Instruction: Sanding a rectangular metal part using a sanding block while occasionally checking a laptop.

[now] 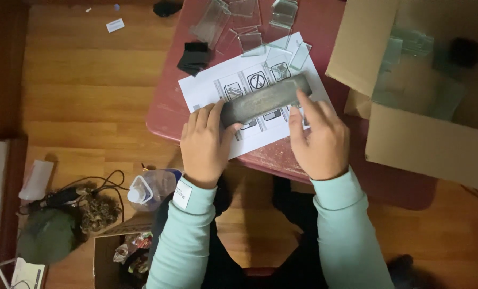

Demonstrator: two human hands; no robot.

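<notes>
A long, flat grey strip (264,100) lies slantwise over a white sheet of printed diagrams (233,85) on a dark red table (167,115), its right end higher in the view than its left. The left hand (204,142) clamps the strip's lower left end, fingers curled over the top and thumb pressed against the near edge. The right hand (320,136) meets the strip near its upper right end: the forefinger lies stretched along it, the other fingers are loosely together below, and whether the thumb grips underneath cannot be told. Both arms wear pale green sleeves.

Just past the sheet, clear plastic pieces (249,24) lie scattered and overlapping on the table, some resting on the sheet's top edge. A small black piece (194,57) lies beside the sheet's upper left corner. To the right, an open cardboard box (426,144) rests against the table with more clear pieces inside.

On the wooden floor (84,69) at the lower left lie a plastic bottle (152,188), a tangle of black cable (97,184), a dark green bundle (46,235) and a small box of wrappers (124,249).
</notes>
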